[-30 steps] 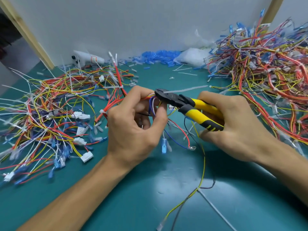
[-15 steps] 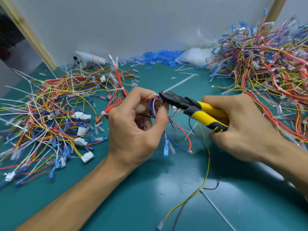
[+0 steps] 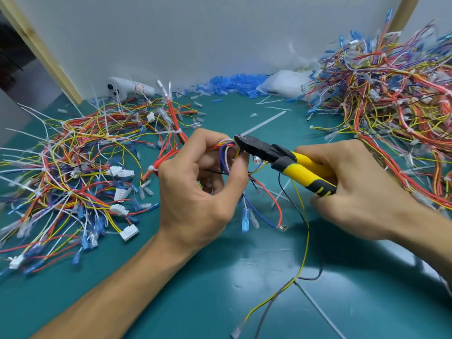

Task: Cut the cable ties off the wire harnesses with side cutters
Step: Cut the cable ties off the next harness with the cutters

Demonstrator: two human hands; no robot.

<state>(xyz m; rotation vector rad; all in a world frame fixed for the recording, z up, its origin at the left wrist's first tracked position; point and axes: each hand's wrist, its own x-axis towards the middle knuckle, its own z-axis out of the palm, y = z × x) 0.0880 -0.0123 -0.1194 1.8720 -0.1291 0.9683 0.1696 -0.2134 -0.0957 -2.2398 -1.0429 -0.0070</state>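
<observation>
Teal bench [image 3: 244, 302] against a white wall [image 3: 195, 33], seen from my head cam. My left grip [image 3: 195, 192] is curled round one wire harness [image 3: 226, 144], thumb and forefinger pinching the bundle just above the bench centre. The harness is thin wires, orange, white, blue, yellow, red and black. Its loose ends hang below the grip and one carries a clear blue terminal sleeve [image 3: 245, 222]. My right grip [image 3: 362, 192] is wrapped round the yellow-and-black handles of the side cutters [image 3: 281, 157]. The black head points left, with its tips at the bundle right beside my left thumb tip. I cannot tell whether the jaws have bitten through anything. A white cable tie [image 3: 263, 123] tail runs up and right from the cutter tips; I cannot tell if it is attached to the bundle. Yellow and grey wires trail from the harness towards the near edge, joined by a second white tie [image 3: 318, 311] lying on the bench. The left pile [image 3: 73, 167] is a spread of wires with white connectors and tie tails. The right pile [image 3: 391, 106] is a taller tangle of tied harnesses, partly blurred. At the back lie blue sleeves [image 3: 234, 83], a clear plastic bag [image 3: 281, 84] and a white device [image 3: 127, 90].
</observation>
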